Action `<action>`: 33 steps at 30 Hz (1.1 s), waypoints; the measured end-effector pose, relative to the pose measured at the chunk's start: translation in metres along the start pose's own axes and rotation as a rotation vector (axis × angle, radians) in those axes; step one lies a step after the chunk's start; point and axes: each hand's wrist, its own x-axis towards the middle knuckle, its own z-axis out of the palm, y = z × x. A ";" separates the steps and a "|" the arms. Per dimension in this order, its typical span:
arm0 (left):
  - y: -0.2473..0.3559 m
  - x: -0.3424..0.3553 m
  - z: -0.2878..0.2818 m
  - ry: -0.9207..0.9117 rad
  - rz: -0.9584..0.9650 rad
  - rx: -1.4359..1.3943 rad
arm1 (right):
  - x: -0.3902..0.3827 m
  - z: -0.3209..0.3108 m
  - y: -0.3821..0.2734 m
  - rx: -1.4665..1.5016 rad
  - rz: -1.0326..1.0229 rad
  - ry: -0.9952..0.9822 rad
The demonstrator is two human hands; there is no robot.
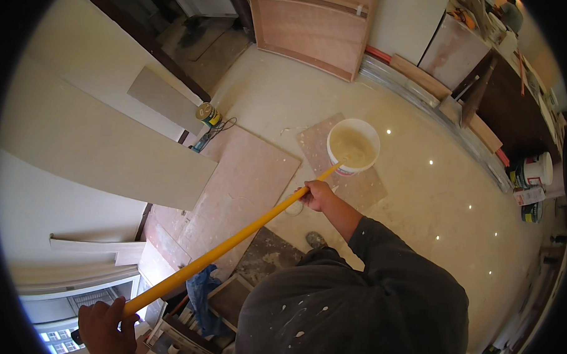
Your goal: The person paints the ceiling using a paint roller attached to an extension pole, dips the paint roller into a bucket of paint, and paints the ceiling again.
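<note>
A long yellow pole (236, 240) slants from lower left down to a white bucket (353, 146) of cream paint on the floor. My left hand (105, 333) grips the pole's upper end at the lower left. My right hand (318, 195) is closed around the pole nearer the bucket. The pole's far tip is dipped in the paint; what is on the tip is hidden. The bucket stands on a brown board (346, 175).
Plywood sheets (246, 178) lie on the speckled floor, with a small tin (207, 113) beside them. Pale panels (101, 146) lean at left. A wooden cabinet (316, 26) stands at top; paint tubs (533, 171) sit at right. Blue cloth (203, 289) and clutter lie below.
</note>
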 end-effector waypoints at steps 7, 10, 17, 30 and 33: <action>0.018 -0.004 0.027 -0.028 -0.047 -0.069 | 0.022 -0.016 0.006 -0.014 -0.012 0.066; 0.008 -0.016 0.019 -0.003 -0.076 -0.062 | 0.016 -0.012 0.011 -0.077 0.015 0.034; 0.027 -0.019 0.042 -0.006 -0.084 -0.094 | 0.035 -0.029 0.004 -0.013 -0.003 0.073; -0.005 -0.098 0.079 -0.094 -0.325 -0.218 | -0.004 -0.028 0.041 -0.083 0.074 0.050; -0.023 -0.148 0.088 0.005 -0.305 -0.212 | -0.019 -0.023 0.069 -0.077 0.089 0.173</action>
